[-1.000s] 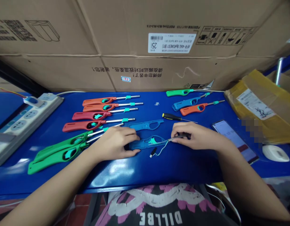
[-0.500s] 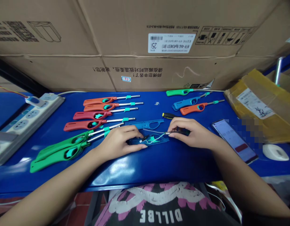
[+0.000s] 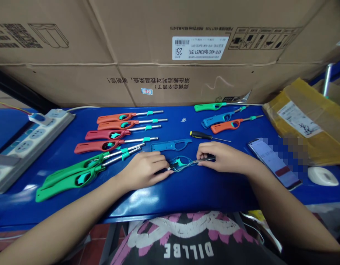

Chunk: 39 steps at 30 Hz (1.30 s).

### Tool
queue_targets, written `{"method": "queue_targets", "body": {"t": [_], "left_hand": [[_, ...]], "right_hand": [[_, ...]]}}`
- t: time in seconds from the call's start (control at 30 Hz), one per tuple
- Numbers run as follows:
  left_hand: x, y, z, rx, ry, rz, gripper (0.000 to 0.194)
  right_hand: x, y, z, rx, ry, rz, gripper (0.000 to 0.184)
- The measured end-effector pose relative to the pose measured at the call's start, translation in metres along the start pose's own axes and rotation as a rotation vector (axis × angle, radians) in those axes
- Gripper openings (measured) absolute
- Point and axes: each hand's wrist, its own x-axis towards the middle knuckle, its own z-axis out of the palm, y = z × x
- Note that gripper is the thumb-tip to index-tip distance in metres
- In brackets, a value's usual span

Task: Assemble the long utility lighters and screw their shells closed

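My left hand [image 3: 146, 169] grips an opened blue lighter half [image 3: 183, 159] with thumb and fingers. A small black part with a white end [image 3: 171, 167] shows at its fingertips. Inside the casing sits a turquoise trigger [image 3: 181, 162], and thin pale wires [image 3: 185, 167] run rightward. My right hand [image 3: 225, 157] pinches a slim dark rod-like piece [image 3: 210, 159] at the wires' right end; its exact kind is unclear. Just behind, the other blue casing half [image 3: 170, 145] lies flat. A screwdriver [image 3: 201, 135] with a black and yellow handle lies beyond my right hand.
Orange, red and green lighters [image 3: 100, 146] lie at left, beside a power strip [image 3: 34, 141]. More lighters [image 3: 218, 119] lie back right. A phone [image 3: 274, 162], white mouse [image 3: 323, 176] and yellow-taped package [image 3: 299, 121] are at right. A large cardboard box [image 3: 147, 33] stands behind.
My right hand has shifted slightly down with the dark piece, uncovering the screwdriver's shaft. The wires now bunch lower, along the casing's near edge. My left hand stays at the casing, its fingers more closed.
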Motion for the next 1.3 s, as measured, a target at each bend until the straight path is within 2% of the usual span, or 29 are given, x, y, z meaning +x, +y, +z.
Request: {"method": "queue_targets", "body": {"t": [0.4,0.53,0.7,0.97,1.07,1.13,1.3], "left_hand": [[0.0,-0.001,0.0,-0.044,-0.025,-0.039,0.025],[0.0,-0.002,0.001,-0.069,-0.049,-0.042,0.024],[0.001,-0.002,0.001,-0.087,-0.052,-0.05,0.025],[0.0,-0.002,0.001,-0.073,-0.067,-0.049,0.026],[-0.001,-0.002,0.001,-0.074,-0.072,-0.046,0.025],[-0.001,-0.002,0.001,-0.074,-0.075,-0.045,0.025],[0.001,-0.001,0.0,-0.059,-0.076,-0.047,0.027]], "right_hand": [[0.002,-0.001,-0.001,0.007,-0.001,-0.092,0.011],[0.004,-0.001,0.0,0.019,0.022,-0.098,0.009],[0.003,0.0,0.001,-0.01,0.054,-0.169,0.014],[-0.002,-0.007,0.003,-0.135,0.044,-0.066,0.009],[-0.001,-0.013,0.007,-0.128,0.132,-0.077,0.019],[0.002,-0.016,0.014,-0.113,0.185,-0.105,0.016],[0.014,-0.021,0.031,-0.181,0.154,-0.196,0.016]]}}
